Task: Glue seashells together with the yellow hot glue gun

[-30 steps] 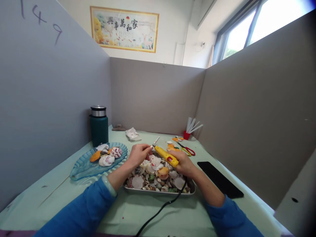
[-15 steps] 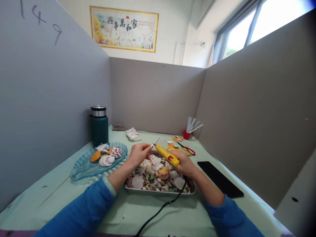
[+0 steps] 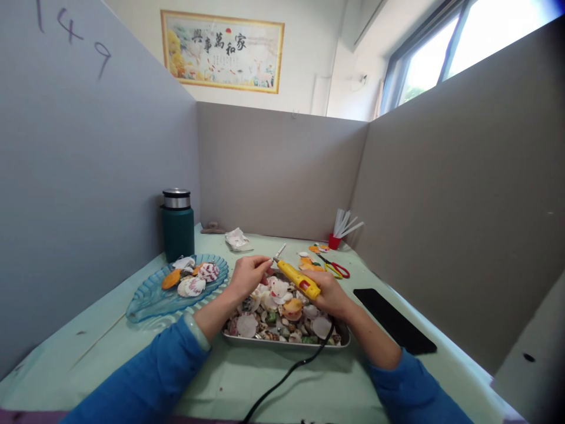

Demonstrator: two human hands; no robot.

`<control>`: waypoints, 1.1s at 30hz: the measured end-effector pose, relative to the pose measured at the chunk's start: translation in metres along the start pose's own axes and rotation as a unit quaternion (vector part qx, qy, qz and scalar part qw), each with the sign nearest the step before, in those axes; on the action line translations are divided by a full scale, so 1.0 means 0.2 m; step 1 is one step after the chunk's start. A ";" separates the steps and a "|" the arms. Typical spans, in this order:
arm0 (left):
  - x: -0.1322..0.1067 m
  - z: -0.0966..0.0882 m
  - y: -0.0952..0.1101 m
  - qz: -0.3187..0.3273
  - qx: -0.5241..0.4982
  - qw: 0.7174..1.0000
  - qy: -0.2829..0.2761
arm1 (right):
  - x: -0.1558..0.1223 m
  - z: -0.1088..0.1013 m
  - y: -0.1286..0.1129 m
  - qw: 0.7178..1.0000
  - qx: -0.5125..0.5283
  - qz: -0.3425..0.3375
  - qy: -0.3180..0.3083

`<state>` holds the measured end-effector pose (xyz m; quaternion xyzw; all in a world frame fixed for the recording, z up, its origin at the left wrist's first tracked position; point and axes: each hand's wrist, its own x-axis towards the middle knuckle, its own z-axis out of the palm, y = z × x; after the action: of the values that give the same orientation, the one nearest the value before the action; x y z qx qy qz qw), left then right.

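Note:
My right hand (image 3: 327,292) grips a yellow glue gun (image 3: 297,278) whose black cord (image 3: 282,377) trails toward me. Its nozzle points at the fingertips of my left hand (image 3: 248,275), which pinch a small pale piece I cannot make out, touching the nozzle tip. Both hands hover over a metal tray (image 3: 282,341) heaped with several mixed seashells (image 3: 273,309).
A blue glass dish (image 3: 150,297) with several shells lies to the left, a dark green flask (image 3: 177,226) behind it. Scissors (image 3: 335,268), a red cup of white sticks (image 3: 339,234) and a black phone (image 3: 392,321) sit to the right. Grey partition walls enclose the table.

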<state>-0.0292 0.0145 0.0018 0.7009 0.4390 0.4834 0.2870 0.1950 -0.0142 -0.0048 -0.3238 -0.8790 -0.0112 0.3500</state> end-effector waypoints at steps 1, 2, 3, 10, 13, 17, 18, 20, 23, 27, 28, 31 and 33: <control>0.00 0.00 0.00 0.004 0.000 1.000 0.001 | 0.00 0.00 0.00 1.000 -0.001 0.000 -0.004; 0.00 0.00 -0.01 0.006 -0.002 1.000 0.002 | 0.00 0.00 0.00 1.000 -0.002 0.001 -0.006; 0.00 0.00 -0.01 0.008 -0.004 1.000 0.003 | 0.00 0.00 0.00 1.000 -0.002 0.001 -0.007; 0.02 0.00 -0.03 -0.013 -0.045 0.999 0.007 | -0.01 0.01 0.01 1.000 -0.005 0.003 0.012; 0.02 0.01 -0.03 -0.027 -0.074 0.997 0.004 | 0.00 0.00 0.01 1.000 -0.010 0.001 0.007; 0.02 0.01 -0.03 -0.033 -0.125 0.991 -0.019 | 0.00 0.00 0.01 1.000 -0.005 -0.008 -0.001; 0.02 0.01 -0.02 -0.034 -0.131 0.990 -0.025 | 0.00 0.01 0.01 1.000 -0.005 -0.009 -0.001; 0.01 0.00 -0.02 -0.040 -0.135 0.989 -0.036 | -0.01 0.01 0.01 1.000 -0.008 -0.011 -0.001; 0.01 0.00 0.00 -0.058 -0.150 0.986 -0.054 | -0.01 0.01 0.00 1.000 -0.020 -0.009 0.005; 0.00 0.00 0.02 -0.082 -0.187 0.978 -0.050 | 0.00 0.01 0.00 0.999 -0.033 0.008 0.022; 0.00 0.00 0.02 -0.087 -0.191 0.977 -0.046 | 0.00 0.01 0.00 0.999 -0.032 0.009 0.024; 0.01 0.00 0.01 -0.086 -0.195 0.976 -0.041 | -0.01 0.01 0.00 0.999 -0.028 0.006 0.026; 0.01 0.00 0.00 -0.078 -0.195 0.977 -0.040 | -0.01 0.01 0.01 0.999 -0.027 0.001 0.022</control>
<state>-0.0287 0.0160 0.0029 0.6136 0.3779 0.5072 0.4727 0.1954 -0.0137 -0.0075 -0.3341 -0.8698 -0.0418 0.3606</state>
